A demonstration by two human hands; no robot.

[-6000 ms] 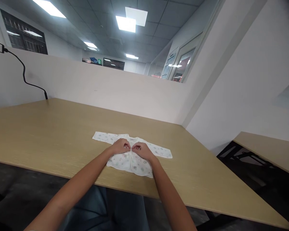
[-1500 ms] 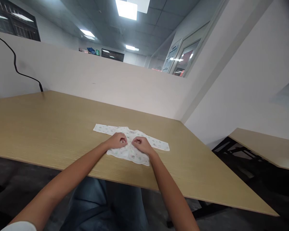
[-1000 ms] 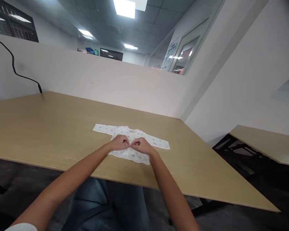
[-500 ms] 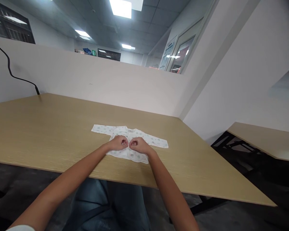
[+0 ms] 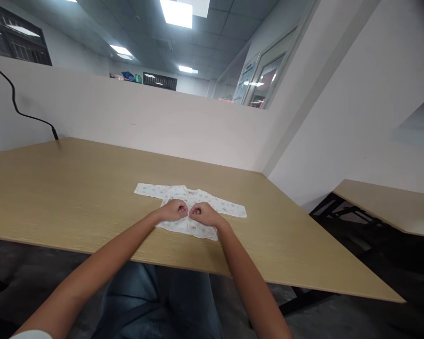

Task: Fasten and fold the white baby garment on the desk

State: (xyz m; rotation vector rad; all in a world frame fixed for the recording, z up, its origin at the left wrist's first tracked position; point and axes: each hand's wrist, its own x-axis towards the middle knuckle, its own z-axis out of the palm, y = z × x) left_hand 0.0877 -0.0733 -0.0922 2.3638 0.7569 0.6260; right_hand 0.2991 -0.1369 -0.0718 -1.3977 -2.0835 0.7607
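A small white baby shirt [image 5: 203, 230] with a faint print lies spread on the table, collar away from me and both sleeves stretched out sideways. My left hand [image 5: 174, 210] pinches the cloth at the middle of the front. Close beside it, my right hand [image 5: 204, 213] pinches the other side of the front opening. The fingertips of both hands nearly meet over the centre line. Whatever small fastening may sit between them is hidden by the fingers.
The wooden table [image 5: 92, 188] reaches to a low white partition [image 5: 162, 122] at the back. A black cable [image 5: 14, 94] hangs down at the left. A second table [image 5: 385, 205] stands off to the right, beyond a wall. My legs are under the front edge.
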